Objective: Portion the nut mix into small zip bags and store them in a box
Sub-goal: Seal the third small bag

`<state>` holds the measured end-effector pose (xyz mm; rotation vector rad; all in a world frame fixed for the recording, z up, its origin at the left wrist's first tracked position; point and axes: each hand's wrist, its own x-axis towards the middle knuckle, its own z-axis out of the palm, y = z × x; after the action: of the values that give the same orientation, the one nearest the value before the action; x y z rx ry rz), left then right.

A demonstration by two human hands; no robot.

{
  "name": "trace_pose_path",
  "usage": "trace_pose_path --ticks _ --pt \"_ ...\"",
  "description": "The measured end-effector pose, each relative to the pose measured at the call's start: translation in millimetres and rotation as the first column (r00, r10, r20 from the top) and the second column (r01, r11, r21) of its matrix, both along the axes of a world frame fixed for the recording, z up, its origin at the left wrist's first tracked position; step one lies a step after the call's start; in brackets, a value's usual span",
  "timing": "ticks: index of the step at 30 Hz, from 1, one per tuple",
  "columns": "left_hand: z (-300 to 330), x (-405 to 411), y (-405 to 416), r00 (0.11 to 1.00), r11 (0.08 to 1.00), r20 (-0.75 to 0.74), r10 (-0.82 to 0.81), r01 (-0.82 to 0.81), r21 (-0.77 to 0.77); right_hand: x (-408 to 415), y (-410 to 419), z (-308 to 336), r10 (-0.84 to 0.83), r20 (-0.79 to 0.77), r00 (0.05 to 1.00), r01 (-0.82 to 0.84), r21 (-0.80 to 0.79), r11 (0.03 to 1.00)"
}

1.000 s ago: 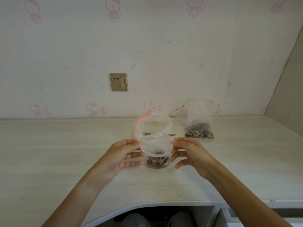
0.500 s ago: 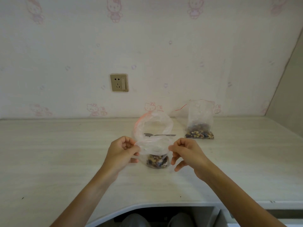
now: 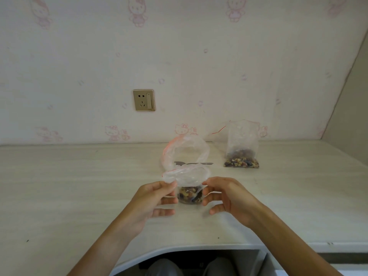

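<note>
Leftmost, a brass-coloured wall socket (image 3: 144,100) sits on pale wallpaper printed with pink cartoon cats, above a light wood-grain desk (image 3: 69,186). Nearer the middle, the left hand (image 3: 153,202) reaches in from below with its thumb and forefinger pinched on the left edge of a small zip bag (image 3: 186,177), the other fingers loosely curled beneath. That clear bag has a red strip along its mouth, and its upper part is crumpled and folded over between the two hands. Its bottom holds a dark clump of nut mix (image 3: 190,195) and rests on or just above the desk; which of the two I cannot tell. Right behind it, a second clear bag (image 3: 186,150) stands with its red-edged mouth spread into a wide ring, and a metal spoon (image 3: 194,163) lies flat on the desk, seen through or just behind that ring. On the other side of the folded bag, the right hand (image 3: 229,196) pinches the bag's right edge between thumb and forefinger, remaining fingers half open and free. Farther right and toward the wall, a larger clear bag (image 3: 242,144) stands upright, well apart from the hands, with a layer of mixed nuts (image 3: 241,162) across its base. At the lower edge, the person's knees show under the desk's curved cut-out.
</note>
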<state>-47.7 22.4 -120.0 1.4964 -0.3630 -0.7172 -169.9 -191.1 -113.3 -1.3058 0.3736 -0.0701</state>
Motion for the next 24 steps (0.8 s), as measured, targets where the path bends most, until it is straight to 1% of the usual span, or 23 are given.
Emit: trace_pose_path --ticks 2,5,7,12,14,20,22,24 --pt "0.1 -3.4 -4.6 1.0 1.0 -0.014 0.015 -0.016 -0.022 1.7 4.6 -0.7 0.022 0.039 0.999 -0.023 0.021 1.0" --pt "2.6 -6.9 -12.2 0.997 0.996 -0.012 0.079 -0.08 -0.041 5.5 11.1 -1.0 0.011 0.068 0.998 -0.013 0.035 0.999" --pt "4.7 -7.5 -16.3 0.992 0.992 -0.039 0.116 -0.118 -0.037 7.9 14.3 -1.0 -0.001 0.074 0.997 -0.001 0.029 1.0" --pt "6.2 -5.0 -23.3 0.974 0.978 -0.099 0.205 -0.207 -0.004 14.7 19.3 0.6 -0.107 0.011 0.994 0.107 -0.018 0.994" --pt "6.4 -4.9 -24.8 0.973 0.976 -0.087 0.212 -0.215 -0.019 17.0 19.5 1.9 -0.141 0.011 0.99 0.141 -0.01 0.99" --pt "9.7 -5.5 -30.0 0.979 0.978 0.014 0.206 -0.205 -0.038 21.6 25.6 5.8 -0.152 0.034 0.988 0.151 0.04 0.988" --pt "10.0 -6.6 -30.9 0.976 0.977 0.04 0.213 -0.211 -0.041 22.4 29.0 6.0 -0.175 0.045 0.984 0.174 0.013 0.985" --pt "9.2 -9.1 -32.1 0.971 0.974 0.076 0.225 -0.222 -0.041 23.9 32.2 4.6 -0.215 0.047 0.976 0.217 -0.053 0.975"
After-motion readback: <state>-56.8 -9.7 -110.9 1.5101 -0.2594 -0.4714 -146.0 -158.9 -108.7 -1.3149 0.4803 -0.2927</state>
